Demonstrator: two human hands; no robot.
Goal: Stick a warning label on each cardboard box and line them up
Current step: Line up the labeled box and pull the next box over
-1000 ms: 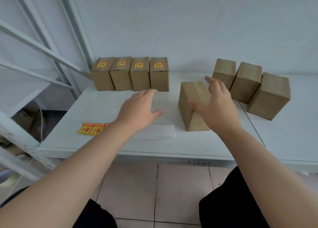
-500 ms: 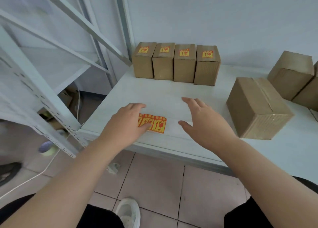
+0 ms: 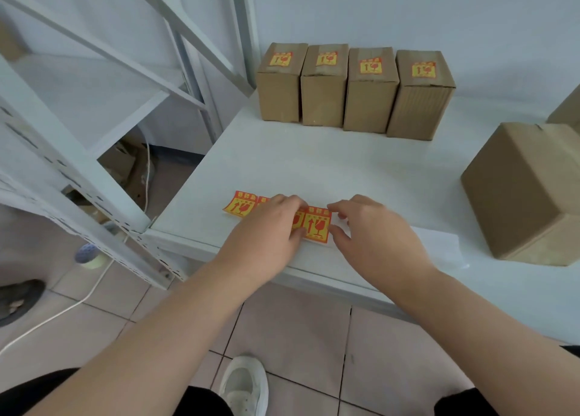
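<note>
Now, label strip (image 3: 315, 225) lying near the front edge of the white worktop (image 3: 345, 170), left hand (image 3: 266, 227) pressing flat on it, right hand (image 3: 370, 230) pinching its end label between fingers (image 3: 337, 208), four labelled boxes (image 3: 354, 85) lined up at the back, plain box (image 3: 527, 189) at right

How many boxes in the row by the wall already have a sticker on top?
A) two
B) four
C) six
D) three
B: the row of boxes at the back of the table has four, each with a red and yellow label on top.
</note>
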